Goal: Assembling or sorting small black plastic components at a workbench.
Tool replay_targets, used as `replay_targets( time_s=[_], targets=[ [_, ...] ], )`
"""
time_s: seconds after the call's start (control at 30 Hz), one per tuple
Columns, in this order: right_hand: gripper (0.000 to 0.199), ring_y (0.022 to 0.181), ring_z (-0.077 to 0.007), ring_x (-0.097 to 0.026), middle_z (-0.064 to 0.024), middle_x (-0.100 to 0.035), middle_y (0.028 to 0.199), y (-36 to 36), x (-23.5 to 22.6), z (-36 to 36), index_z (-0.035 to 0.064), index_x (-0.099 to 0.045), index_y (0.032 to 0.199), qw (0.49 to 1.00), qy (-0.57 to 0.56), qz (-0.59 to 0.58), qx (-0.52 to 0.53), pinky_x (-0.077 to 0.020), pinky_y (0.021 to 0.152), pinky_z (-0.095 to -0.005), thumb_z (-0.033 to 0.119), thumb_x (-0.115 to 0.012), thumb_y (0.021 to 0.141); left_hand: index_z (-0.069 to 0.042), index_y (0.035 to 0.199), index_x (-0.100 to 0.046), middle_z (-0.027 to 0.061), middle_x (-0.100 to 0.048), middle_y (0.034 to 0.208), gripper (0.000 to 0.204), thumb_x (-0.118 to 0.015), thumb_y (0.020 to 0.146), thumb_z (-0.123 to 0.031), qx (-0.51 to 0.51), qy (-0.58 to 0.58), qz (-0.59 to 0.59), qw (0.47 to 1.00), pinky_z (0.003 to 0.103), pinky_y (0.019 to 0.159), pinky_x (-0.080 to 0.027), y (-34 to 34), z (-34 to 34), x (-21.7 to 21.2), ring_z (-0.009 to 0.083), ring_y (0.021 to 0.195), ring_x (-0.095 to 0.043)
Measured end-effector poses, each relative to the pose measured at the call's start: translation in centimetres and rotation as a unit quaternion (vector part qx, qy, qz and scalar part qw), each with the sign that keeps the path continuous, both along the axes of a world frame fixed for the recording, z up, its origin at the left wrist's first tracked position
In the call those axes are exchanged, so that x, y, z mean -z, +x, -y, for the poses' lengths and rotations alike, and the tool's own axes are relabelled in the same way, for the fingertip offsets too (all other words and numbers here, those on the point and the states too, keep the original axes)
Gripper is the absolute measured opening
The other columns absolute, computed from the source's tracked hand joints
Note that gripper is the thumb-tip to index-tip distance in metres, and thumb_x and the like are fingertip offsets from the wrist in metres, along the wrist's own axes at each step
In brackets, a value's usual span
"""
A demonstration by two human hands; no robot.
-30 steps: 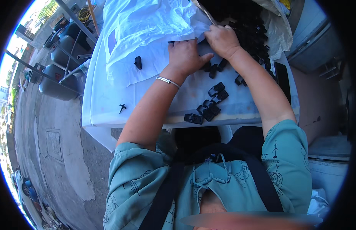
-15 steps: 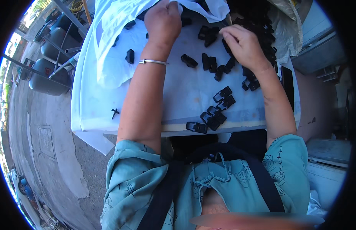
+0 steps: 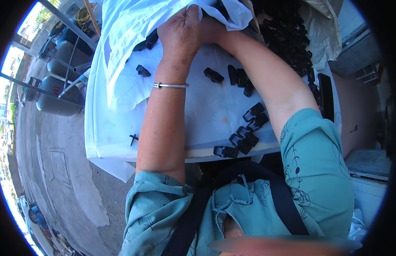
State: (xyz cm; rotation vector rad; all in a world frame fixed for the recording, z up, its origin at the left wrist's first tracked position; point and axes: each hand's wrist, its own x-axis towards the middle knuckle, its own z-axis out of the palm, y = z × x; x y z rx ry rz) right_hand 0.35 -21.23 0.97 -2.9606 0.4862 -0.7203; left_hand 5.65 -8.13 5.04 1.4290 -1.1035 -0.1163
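Note:
My left hand, with a thin metal bangle at the wrist, reaches to the far side of the white-covered table and grips the edge of a white plastic bag. My right hand lies right beside it, mostly hidden by the left hand and the bag's edge. Black plastic clips are scattered on the cloth under my forearms, and more clips sit near the front edge. A big heap of the same black clips lies at the far right.
Grey gas cylinders and a metal frame stand left of the table on concrete ground. A woven sack holds the heap at the back right. A small black piece lies near the table's left front.
Both hands moved farther up the table and came together at the bag's edge. The right hand has left the scattered clips and now sits against the left hand.

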Motion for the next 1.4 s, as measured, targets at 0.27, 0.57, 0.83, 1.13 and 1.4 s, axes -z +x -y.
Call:
replay_targets(
  time_s=[0.27, 0.57, 0.83, 1.13, 1.4],
  targets=[
    [0.033, 0.106, -0.0327, -0.059, -0.0195, -0.06, 0.116, -12.7, -2.8, -4.7, 0.003, -0.06, 0.113, 0.965, 0.073, -0.204, 0.148, -0.0462, 0.093, -0.0402, 0.014, -0.057, 0.082, -0.008, 0.104, -0.064, 0.0175, -0.064, 0.104, 0.025, -0.056, 0.086, -0.023, -0.008, 0.06, 0.375, 0.925, 0.045, 0.082, -0.047, -1.7, 1.9, 5.1, 0.0373, 0.094, -0.06],
    [0.031, 0.098, -0.0341, -0.06, -0.0185, -0.061, 0.107, -12.4, -5.3, -10.1, -0.0029, -0.058, 0.111, 0.984, 0.02, 0.016, -0.178, -0.0489, 0.085, -0.0393, 0.001, -0.052, 0.082, -0.011, 0.115, -0.064, 0.0101, -0.068, 0.104, 0.04, -0.056, 0.087, -0.039, -0.019, 0.316, 0.124, 0.94, 0.036, 0.086, -0.048, 6.2, -3.3, -0.6, 0.0257, 0.096, -0.064],
    [0.034, 0.106, -0.0344, -0.058, -0.0201, -0.058, 0.12, -5.9, -3.1, -5.8, 0.0022, -0.055, 0.12, 0.9, 0.388, 0.192, -0.057, -0.0492, 0.087, -0.0381, 0.015, -0.053, 0.088, -0.01, 0.117, -0.062, 0.0107, -0.065, 0.108, 0.044, -0.057, 0.086, -0.041, -0.018, 0.331, 0.109, 0.937, 0.036, 0.088, -0.047, 12.5, -0.9, 2.1, 0.0265, 0.1, -0.062],
    [0.036, 0.109, -0.0334, -0.056, -0.0186, -0.057, 0.122, -0.2, -3.2, 2.3, 0.0047, -0.055, 0.122, 0.929, 0.351, 0.115, -0.001, -0.0482, 0.089, -0.0384, 0.019, -0.053, 0.089, -0.01, 0.12, -0.06, 0.0116, -0.062, 0.114, 0.049, -0.058, 0.085, -0.044, 0.022, 0.37, 0.054, 0.927, 0.036, 0.091, -0.045, 17.1, 4.3, 11.5, 0.0275, 0.105, -0.059],
    [0.038, 0.112, -0.0325, -0.055, -0.0173, -0.056, 0.124, -0.6, -2.9, 3.0, 0.0069, -0.054, 0.124, 0.951, 0.301, 0.064, 0.027, -0.0474, 0.091, -0.0386, 0.022, -0.053, 0.09, -0.009, 0.123, -0.057, 0.0123, -0.06, 0.118, 0.054, -0.059, 0.084, -0.046, 0.041, 0.388, 0.027, 0.92, 0.036, 0.093, -0.044, 18.9, 5.5, 14.9, 0.0284, 0.109, -0.056]
  ],
)
